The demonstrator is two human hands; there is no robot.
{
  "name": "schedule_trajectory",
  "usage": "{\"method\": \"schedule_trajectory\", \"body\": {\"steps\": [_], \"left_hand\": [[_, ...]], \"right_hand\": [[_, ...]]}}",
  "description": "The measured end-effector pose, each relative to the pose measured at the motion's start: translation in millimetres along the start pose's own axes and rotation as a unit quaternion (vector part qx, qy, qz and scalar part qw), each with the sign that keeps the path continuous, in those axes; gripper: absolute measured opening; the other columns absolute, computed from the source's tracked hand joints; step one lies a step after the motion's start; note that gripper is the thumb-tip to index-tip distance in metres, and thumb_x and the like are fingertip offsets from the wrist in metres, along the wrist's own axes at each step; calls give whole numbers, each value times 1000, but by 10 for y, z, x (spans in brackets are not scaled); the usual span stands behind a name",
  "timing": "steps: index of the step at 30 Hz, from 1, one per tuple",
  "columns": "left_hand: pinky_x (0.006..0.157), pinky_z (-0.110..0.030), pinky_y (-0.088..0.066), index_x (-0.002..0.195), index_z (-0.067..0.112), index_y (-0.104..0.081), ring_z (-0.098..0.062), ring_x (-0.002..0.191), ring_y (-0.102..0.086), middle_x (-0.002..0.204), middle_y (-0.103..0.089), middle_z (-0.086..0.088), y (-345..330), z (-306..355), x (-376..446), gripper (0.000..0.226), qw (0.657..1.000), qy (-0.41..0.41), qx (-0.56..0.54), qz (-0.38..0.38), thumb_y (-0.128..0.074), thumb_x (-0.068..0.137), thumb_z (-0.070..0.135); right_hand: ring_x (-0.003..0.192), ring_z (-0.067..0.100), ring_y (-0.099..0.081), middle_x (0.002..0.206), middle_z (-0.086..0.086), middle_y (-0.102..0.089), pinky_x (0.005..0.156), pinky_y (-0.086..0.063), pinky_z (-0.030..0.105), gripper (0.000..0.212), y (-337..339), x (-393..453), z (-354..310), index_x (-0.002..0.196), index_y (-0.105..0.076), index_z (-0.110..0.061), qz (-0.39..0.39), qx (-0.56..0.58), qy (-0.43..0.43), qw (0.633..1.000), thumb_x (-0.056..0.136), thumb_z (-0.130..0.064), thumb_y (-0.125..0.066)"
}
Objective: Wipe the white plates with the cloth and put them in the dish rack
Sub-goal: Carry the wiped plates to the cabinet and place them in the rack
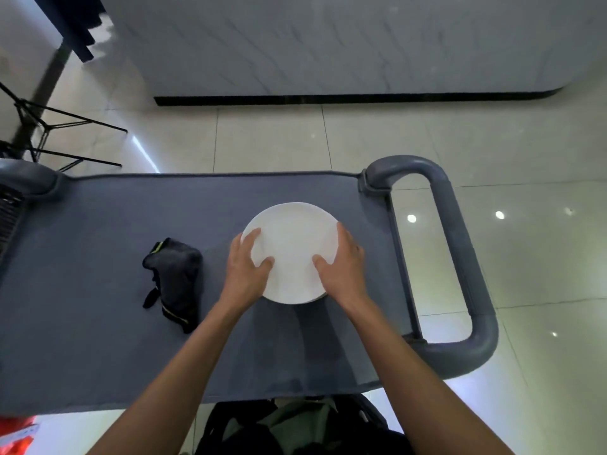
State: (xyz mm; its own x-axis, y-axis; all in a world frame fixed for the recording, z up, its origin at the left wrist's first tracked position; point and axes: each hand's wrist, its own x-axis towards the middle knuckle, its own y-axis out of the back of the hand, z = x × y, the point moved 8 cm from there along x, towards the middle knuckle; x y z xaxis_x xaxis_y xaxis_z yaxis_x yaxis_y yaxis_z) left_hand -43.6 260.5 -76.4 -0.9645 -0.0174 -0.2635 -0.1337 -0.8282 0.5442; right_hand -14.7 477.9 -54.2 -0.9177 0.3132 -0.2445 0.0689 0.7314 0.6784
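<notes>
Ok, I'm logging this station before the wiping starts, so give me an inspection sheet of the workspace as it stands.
Surface: grey-blue padded top with a grey loop handle at its right end.
Job's things: white plates, seemingly a stack, since a second rim shows at the near edge; dark cloth lying crumpled to their left, apart from them. Dish rack: nothing seen for certain.
Clutter: nothing seen on the top.
Grippers: left hand and right hand grip the plates' opposite edges, thumbs on top.
Cables: nothing seen.
Surroundings: glossy tiled floor, black metal stand far left, dark bag below the near edge.
</notes>
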Motion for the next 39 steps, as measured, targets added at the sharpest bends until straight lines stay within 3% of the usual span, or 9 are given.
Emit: {"method": "schedule_trajectory", "body": {"steps": [7,13,17,19,23,27,39], "left_hand": [[96,-26,-36,136,33,-55,-7,117,-41,135,-42,10,20,-42,83,56,997,32,-69,18,-65,87,7],[75,-5,-33,105,41,-61,-4,115,-42,129,-46,16,23,43,44,46,995,35,-92,19,-59,82,2],[83,-29,-50,90,39,-60,-8,113,-45,117,-48,22,34,76,26,42,995,34,-96,26,-56,79,-1],[77,-32,-53,86,39,-58,-9,111,-46,112,-48,27,26,77,16,41,994,39,-95,23,-54,78,-1],[69,-4,-37,82,41,-56,-6,110,-44,114,-47,22,-18,99,-10,44,994,34,-102,15,-55,76,-3],[72,-4,-33,78,37,-56,-6,110,-45,119,-49,13,-31,133,-24,39,994,29,-104,24,-57,76,-2],[71,-5,-35,82,33,-55,-8,113,-47,124,-49,12,-113,217,-47,33,994,29,-100,24,-62,78,0]], "right_hand": [[139,23,-33,153,1,-35,116,-33,47,79,-52,-45,-4,151,-28,-20,33,92,-39,994,83,-14,-68],[136,21,-38,147,-2,-41,112,-39,47,79,-37,-61,39,147,-34,-21,49,134,-71,987,78,-11,-72],[137,21,-38,147,-3,-42,111,-41,48,81,-35,-86,85,148,-34,-24,54,155,-89,982,79,-12,-72],[136,22,-39,146,-4,-44,110,-42,49,80,-26,-98,96,148,-35,-24,57,162,-91,981,78,-12,-72],[133,23,-41,142,-5,-47,107,-44,50,77,9,-97,114,146,-37,-25,65,177,-96,977,78,-12,-71],[132,24,-43,141,-5,-50,106,-46,51,75,39,-89,133,145,-39,-27,71,185,-100,975,78,-12,-70],[135,21,-40,147,-8,-46,110,-42,41,76,165,-70,212,149,-39,-28,86,187,-114,972,82,-7,-68]]}}
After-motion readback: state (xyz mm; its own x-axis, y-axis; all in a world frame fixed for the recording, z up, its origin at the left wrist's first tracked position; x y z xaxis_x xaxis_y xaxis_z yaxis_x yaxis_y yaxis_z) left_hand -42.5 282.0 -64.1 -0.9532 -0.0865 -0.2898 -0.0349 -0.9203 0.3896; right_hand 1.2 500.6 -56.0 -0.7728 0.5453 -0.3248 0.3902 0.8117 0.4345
